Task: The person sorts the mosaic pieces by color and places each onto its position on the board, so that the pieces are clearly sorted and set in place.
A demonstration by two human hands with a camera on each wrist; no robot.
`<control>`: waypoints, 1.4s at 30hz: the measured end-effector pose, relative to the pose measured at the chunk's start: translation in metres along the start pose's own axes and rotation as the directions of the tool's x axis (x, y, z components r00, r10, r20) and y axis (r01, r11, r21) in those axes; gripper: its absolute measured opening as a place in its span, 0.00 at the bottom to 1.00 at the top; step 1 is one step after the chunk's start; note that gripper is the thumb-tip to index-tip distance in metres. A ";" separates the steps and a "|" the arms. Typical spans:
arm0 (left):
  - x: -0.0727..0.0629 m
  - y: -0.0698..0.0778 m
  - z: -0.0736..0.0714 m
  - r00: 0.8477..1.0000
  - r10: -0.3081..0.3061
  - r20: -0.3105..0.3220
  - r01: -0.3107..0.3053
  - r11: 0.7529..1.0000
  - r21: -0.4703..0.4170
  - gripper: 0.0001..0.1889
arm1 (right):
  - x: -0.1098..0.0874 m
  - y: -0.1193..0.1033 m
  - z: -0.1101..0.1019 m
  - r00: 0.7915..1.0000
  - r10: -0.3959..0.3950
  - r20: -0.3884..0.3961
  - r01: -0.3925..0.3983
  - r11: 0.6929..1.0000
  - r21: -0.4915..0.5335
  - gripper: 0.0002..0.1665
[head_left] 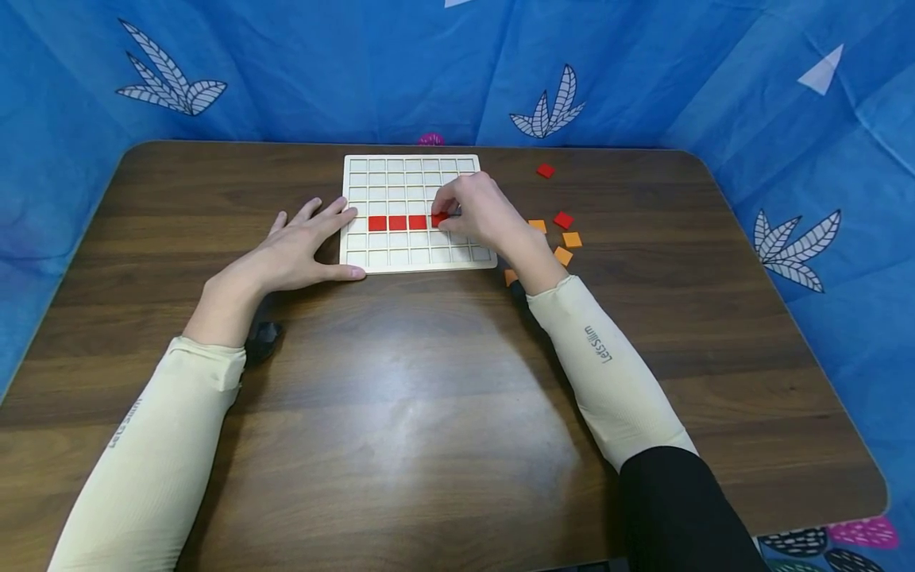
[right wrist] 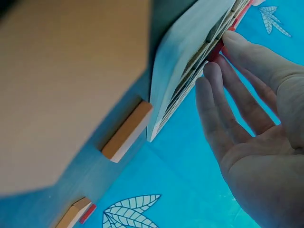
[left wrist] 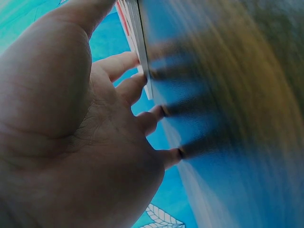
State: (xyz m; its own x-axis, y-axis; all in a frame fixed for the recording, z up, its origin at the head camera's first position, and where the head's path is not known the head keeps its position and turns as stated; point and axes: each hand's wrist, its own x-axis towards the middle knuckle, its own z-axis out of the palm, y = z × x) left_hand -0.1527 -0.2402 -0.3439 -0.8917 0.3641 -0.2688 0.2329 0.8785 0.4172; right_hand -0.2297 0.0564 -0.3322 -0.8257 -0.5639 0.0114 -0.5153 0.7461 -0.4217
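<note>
A white grid board point(head_left: 415, 256) lies near the far edge of the table. Three red square tiles point(head_left: 397, 223) sit side by side in one of its rows. My right hand point(head_left: 479, 210) pinches another red tile point(head_left: 438, 218) at the right end of that row; in the right wrist view this tile point(right wrist: 215, 51) is between thumb and fingertips at the board. My left hand point(head_left: 293, 250) rests at the board's left edge with its fingers spread. From the left wrist view, the fingers point(left wrist: 128, 88) touch the board's side and the tabletop.
Right of the board lie loose red tiles point(head_left: 563, 220) and several orange tiles point(head_left: 572, 240), some partly behind my right wrist. A small dark object point(head_left: 263, 340) shows beside my left wrist. Blue patterned cloth point(head_left: 343, 71) hangs behind the wooden table point(head_left: 386, 381).
</note>
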 end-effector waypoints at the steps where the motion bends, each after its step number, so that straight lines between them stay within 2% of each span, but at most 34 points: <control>1: 0.000 0.000 0.000 1.000 0.000 0.000 0.000 1.000 -0.001 0.58 | 0.000 -0.001 0.000 1.000 -0.004 0.002 0.004 1.000 0.000 0.13; 14: -0.001 0.000 -0.002 1.000 -0.003 0.001 0.003 1.000 0.000 0.58 | -0.003 -0.008 0.001 0.999 -0.041 0.014 0.042 0.997 -0.066 0.14; 18: -0.001 0.000 -0.001 1.000 0.001 -0.005 -0.001 1.000 -0.003 0.58 | -0.004 -0.009 0.001 1.000 -0.026 0.016 0.027 0.997 -0.071 0.15; 23: 0.000 0.000 0.002 1.000 0.001 -0.006 -0.001 1.000 0.000 0.58 | -0.007 -0.004 0.001 1.000 -0.025 -0.019 0.024 0.998 -0.055 0.14; 27: 0.000 0.001 0.000 1.000 0.003 -0.015 -0.003 1.000 0.003 0.57 | -0.012 0.007 -0.006 0.999 -0.021 -0.038 0.019 0.998 -0.055 0.11; 31: 0.000 0.002 -0.001 1.000 0.010 -0.020 -0.010 1.000 0.002 0.56 | -0.021 0.024 -0.017 0.998 0.040 -0.051 -0.042 0.999 -0.035 0.12; 38: -0.001 0.002 0.000 1.000 0.008 -0.012 -0.008 1.000 0.007 0.57 | -0.041 0.059 -0.033 0.990 0.088 -0.106 -0.089 0.996 0.001 0.14; 42: -0.001 0.002 0.001 1.000 0.010 -0.011 -0.010 1.000 0.006 0.57 | -0.054 0.076 -0.041 0.983 0.143 -0.112 -0.142 0.990 0.010 0.16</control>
State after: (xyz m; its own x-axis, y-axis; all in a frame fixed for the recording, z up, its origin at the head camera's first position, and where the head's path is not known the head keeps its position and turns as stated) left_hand -0.1508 -0.2389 -0.3436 -0.8937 0.3694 -0.2546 0.2440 0.8765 0.4151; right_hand -0.2335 0.1585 -0.3281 -0.9112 -0.4085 0.0523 -0.3901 0.8152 -0.4282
